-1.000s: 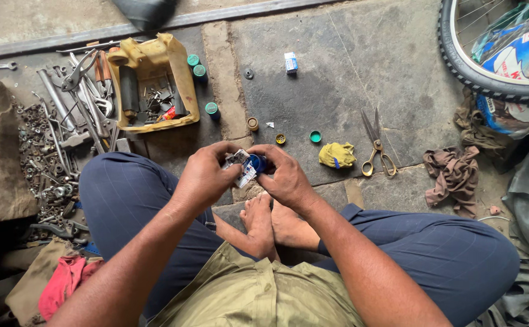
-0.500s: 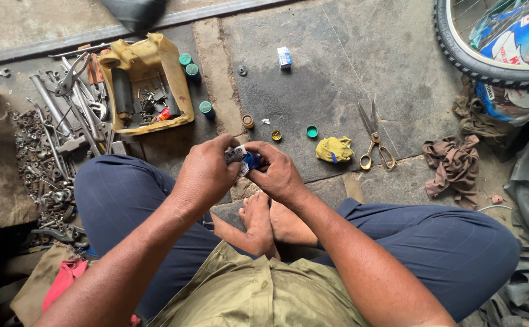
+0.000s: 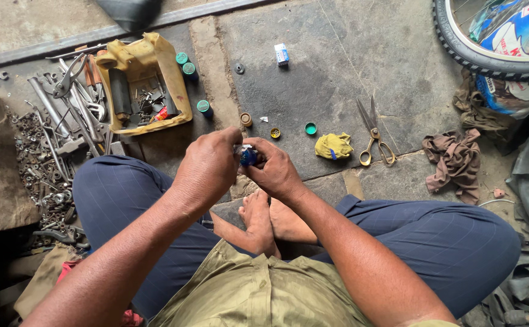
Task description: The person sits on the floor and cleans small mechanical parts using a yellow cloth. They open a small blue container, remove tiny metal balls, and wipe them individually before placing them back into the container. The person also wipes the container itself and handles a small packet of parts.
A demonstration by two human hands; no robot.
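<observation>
Your two hands meet over your crossed feet, pinching one small blue object.

Your left hand (image 3: pixel 207 166) and right hand (image 3: pixel 275 171) both close their fingers on the small blue object (image 3: pixel 248 157), held above the stone floor (image 3: pixel 337 72). A yellow rag (image 3: pixel 333 146), scissors (image 3: pixel 373 130) and a yellow tray (image 3: pixel 140 57) of tools lie beyond.

Small blue object (image 3: pixel 248 156) mostly hidden between left hand (image 3: pixel 207 166) and right hand (image 3: pixel 275 169), kind unclear; black rubber bicycle tyre (image 3: pixel 467 51) cut off by top edge; yellow tray contents (image 3: pixel 149 103) too small to tell
</observation>
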